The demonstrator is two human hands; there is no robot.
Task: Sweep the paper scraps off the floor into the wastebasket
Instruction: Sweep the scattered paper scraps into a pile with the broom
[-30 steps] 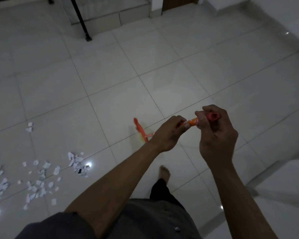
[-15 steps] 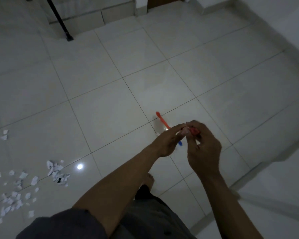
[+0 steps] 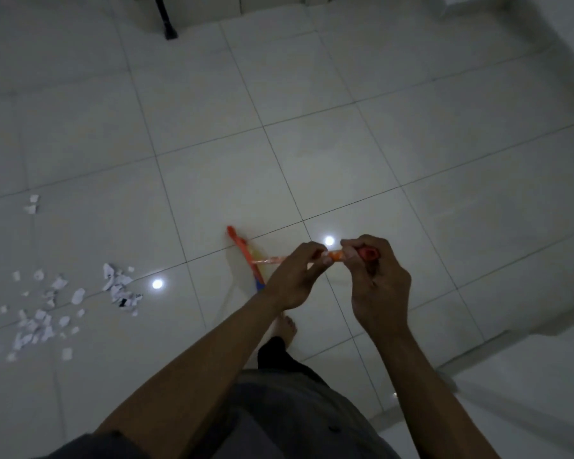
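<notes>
Both hands hold an orange broom by its handle point(image 3: 337, 256). My right hand point(image 3: 376, 279) grips the red top end, and my left hand point(image 3: 295, 279) grips the handle just below it. The broom's orange head point(image 3: 244, 253) rests on the white tiled floor ahead of my bare foot point(image 3: 284, 329). Several white paper scraps point(image 3: 63, 303) lie scattered on the tiles at the lower left, well apart from the broom head. No wastebasket is in view.
A black post point(image 3: 166, 19) stands on the floor at the top, next to a low step point(image 3: 212, 8). A raised white ledge point(image 3: 511, 359) runs along the lower right. Two more scraps point(image 3: 32, 204) lie apart at the left.
The view has swung, so the scraps sit higher and nearer the middle. The hands have drifted back to the right with the broom still held; the broom head has shifted on the floor.
</notes>
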